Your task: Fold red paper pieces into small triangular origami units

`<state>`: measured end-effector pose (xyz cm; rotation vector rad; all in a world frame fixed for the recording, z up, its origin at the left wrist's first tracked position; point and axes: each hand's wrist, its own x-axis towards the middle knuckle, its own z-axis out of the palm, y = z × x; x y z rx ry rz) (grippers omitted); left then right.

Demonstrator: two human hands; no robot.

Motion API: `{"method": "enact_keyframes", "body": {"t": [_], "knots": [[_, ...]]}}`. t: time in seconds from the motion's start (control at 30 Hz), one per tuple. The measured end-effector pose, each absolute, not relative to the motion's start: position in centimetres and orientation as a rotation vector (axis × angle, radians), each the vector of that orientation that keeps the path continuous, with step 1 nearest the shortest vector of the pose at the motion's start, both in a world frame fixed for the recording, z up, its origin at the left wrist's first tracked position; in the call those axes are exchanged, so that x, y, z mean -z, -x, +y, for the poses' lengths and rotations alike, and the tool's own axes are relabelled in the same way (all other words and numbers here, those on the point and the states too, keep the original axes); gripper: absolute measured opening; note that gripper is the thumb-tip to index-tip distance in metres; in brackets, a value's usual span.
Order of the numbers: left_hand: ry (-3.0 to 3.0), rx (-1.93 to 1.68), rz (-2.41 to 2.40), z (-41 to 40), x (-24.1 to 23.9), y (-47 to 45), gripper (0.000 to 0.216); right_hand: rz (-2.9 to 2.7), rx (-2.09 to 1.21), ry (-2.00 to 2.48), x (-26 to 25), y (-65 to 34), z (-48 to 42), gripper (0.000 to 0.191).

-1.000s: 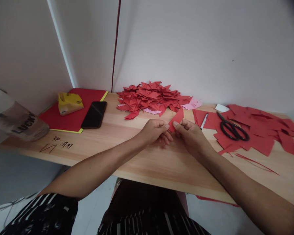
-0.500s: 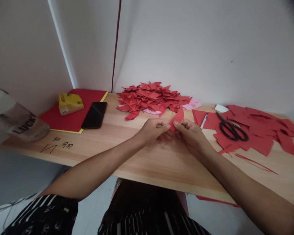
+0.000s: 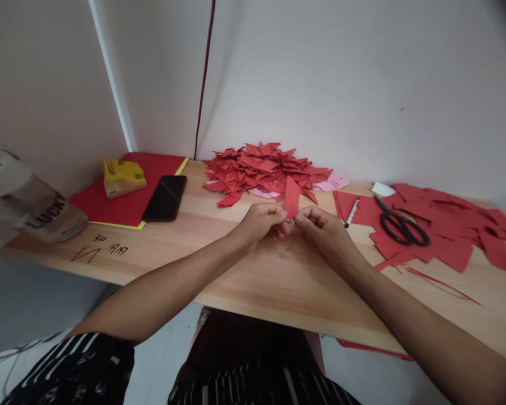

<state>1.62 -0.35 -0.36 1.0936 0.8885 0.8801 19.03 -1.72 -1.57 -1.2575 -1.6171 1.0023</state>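
Note:
A folded strip of red paper (image 3: 292, 198) stands upright above the table, its top end cut to a slant. My left hand (image 3: 265, 222) pinches its lower left corner between thumb and fingers. At the lower right corner, my right hand (image 3: 320, 226) has its thumb and forefinger closed on the paper's edge. Just behind the strip lies a heap of folded red paper pieces (image 3: 257, 166), with some pink paper (image 3: 334, 181) sticking out at its right side.
To the right, black-handled scissors (image 3: 405, 229) and a marker (image 3: 352, 212) rest on red paper sheets (image 3: 447, 236). Thin red offcuts (image 3: 442, 285) lie nearer. At left are a phone (image 3: 165, 198), a yellow packet (image 3: 124, 179), red card (image 3: 99, 205) and a clear bottle (image 3: 46, 211).
The red paper has turned from a rightward slant to nearly upright and shifted slightly left. My right thumb has slid from its face down to the lower corner.

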Motion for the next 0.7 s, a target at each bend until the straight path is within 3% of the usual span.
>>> {"method": "enact_keyframes", "body": {"t": [0.4, 0.57, 0.7], "knots": [[-1.213, -0.819, 0.851, -0.04, 1.11, -1.70, 0.024, -1.636, -1.002, 1.299, 1.95, -19.07, -1.57, 0.029], [-1.228, -0.824, 0.821, -0.14, 1.17, -2.04, 0.012, -1.636, -1.004, 1.288, 2.05, -19.22, -1.57, 0.026], [-1.294, -0.807, 0.837, 0.08, 1.35, -1.87, 0.017, -1.680, -1.001, 1.274, 2.21, -19.55, -1.49, 0.030]]}}
